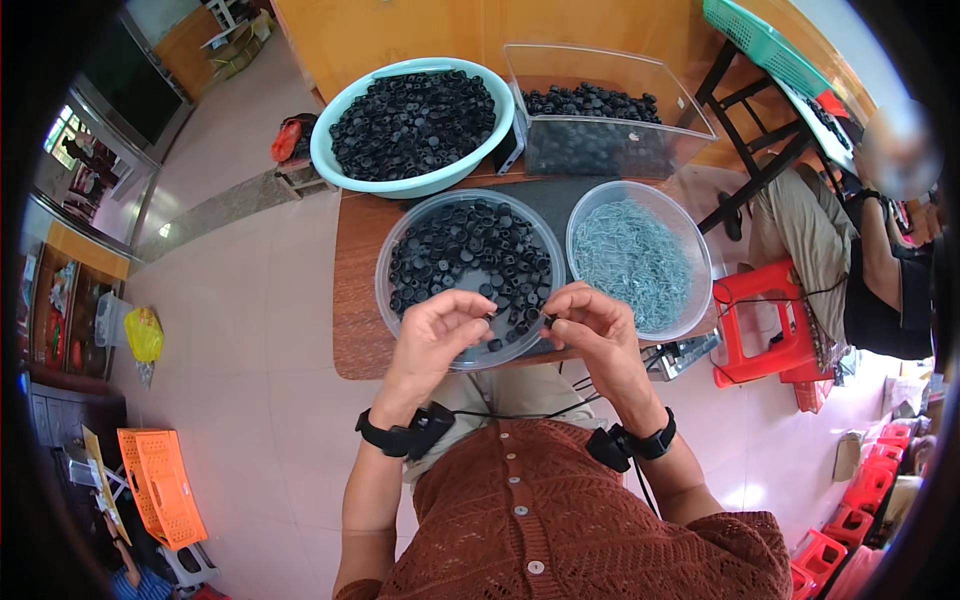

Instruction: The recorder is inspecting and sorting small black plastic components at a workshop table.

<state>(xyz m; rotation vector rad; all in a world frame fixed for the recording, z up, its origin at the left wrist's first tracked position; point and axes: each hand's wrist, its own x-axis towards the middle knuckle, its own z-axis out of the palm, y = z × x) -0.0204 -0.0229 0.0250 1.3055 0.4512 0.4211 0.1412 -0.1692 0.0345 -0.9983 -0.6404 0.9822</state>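
Both my hands hover over the near side of a clear round tub (pixel 384 275) filled with small black plastic caps (pixel 465 240). Thumb and forefinger of my left hand (pixel 437 332) pinch a small black cap (pixel 489 317). My right hand (pixel 597 325) pinches another small black piece (pixel 549 321), likely a cap; its fingers partly cover it. Right of the tub, a second clear round tub (pixel 703 300) holds many thin silvery metal pins or screws (pixel 630 260), too small to tell which. My right hand is close to this tub's left rim.
Behind stand a pale turquoise basin (pixel 410 185) and a clear rectangular bin (pixel 610 150), both holding black caps, on the brown wooden table (pixel 355 330). A red stool (pixel 760 330) and a seated person (pixel 880 260) are at right. An orange crate (pixel 160 485) stands at left. Cables (pixel 530 414) cross my lap.
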